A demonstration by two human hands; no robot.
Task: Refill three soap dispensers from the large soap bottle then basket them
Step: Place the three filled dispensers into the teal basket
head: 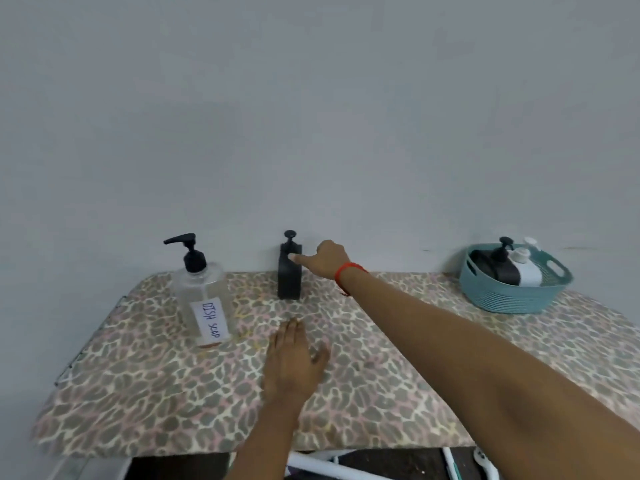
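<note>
A black square soap dispenser (288,278) stands upright at the table's far edge, against the wall. My right hand (325,259) reaches to its right side and my thumb touches its upper front; the other fingers are hidden behind it. My left hand (292,358) rests flat on the table in front of it, holding nothing. The large clear bottle (204,299) labelled "DISH SOAP", with a black pump, stands at the left and looks nearly empty. A teal basket (512,292) at the far right holds a black dispenser (493,268) and a white dispenser (526,271).
The table (381,375) wears a leopard-print cover and butts against a plain grey wall. White tube frames (329,467) show below the table's near edge. A red band circles my right wrist.
</note>
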